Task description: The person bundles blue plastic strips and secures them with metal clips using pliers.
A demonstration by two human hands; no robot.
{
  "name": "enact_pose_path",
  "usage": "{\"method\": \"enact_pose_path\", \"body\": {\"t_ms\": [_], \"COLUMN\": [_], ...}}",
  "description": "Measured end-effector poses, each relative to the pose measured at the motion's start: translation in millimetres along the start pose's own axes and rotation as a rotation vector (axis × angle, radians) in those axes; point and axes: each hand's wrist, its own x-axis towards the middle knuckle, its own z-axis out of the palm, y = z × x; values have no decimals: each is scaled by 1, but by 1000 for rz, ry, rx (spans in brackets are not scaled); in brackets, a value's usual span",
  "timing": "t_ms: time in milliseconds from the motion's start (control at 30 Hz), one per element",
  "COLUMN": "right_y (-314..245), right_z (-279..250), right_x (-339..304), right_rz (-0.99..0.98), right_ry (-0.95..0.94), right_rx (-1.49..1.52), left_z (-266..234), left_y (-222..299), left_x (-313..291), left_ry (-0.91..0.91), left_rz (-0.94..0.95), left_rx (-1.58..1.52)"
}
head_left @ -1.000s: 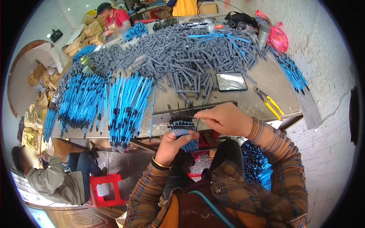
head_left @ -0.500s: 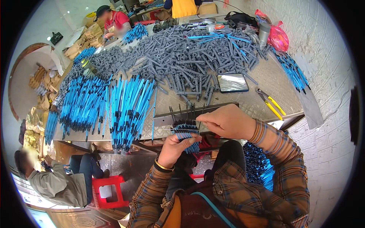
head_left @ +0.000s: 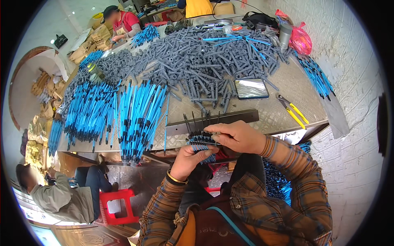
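My left hand (head_left: 188, 160) is closed round a bundle of blue rods with black ends (head_left: 198, 146), held upright just off the table's near edge. A thin metal rod lies crosswise over the bundle, below the black ends. From the right, my right hand (head_left: 236, 138) pinches at the bundle's black tips; its thumb and fingers are pressed together there, and whatever small part sits between them is hidden. Several thin black stems rise from the bundle in front of a dark metal bar (head_left: 242, 116) fixed at the table edge.
A heap of grey plastic tubes (head_left: 197, 53) covers the table's middle. Blue rods (head_left: 139, 119) lie in piles at left. Yellow-handled pliers (head_left: 293, 111) and a dark-framed flat tray (head_left: 251, 89) lie at right. One co-worker (head_left: 123, 24) sits across, another (head_left: 65, 192) at lower left.
My right hand has moved down and left, from above the bundle onto its black tips. My left hand keeps its hold and has hardly moved.
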Motion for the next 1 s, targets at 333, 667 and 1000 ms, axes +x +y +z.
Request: {"method": "enact_pose_path", "body": {"t_ms": [333,667,1000], "right_y": [-23,-13,-1], "right_z": [-24,3,9], "right_x": [9,3,4], "right_rz": [0,1,-149], "right_ry": [-187,-24,56], "right_rx": [-255,23,30], "left_z": [-1,-4,-7], "left_y": [0,-1,-1], "left_x": [0,-3,-2], "left_ry": [4,-32,-62], "left_rz": [-12,-68,-24], "left_rx": [-13,14,35]}}
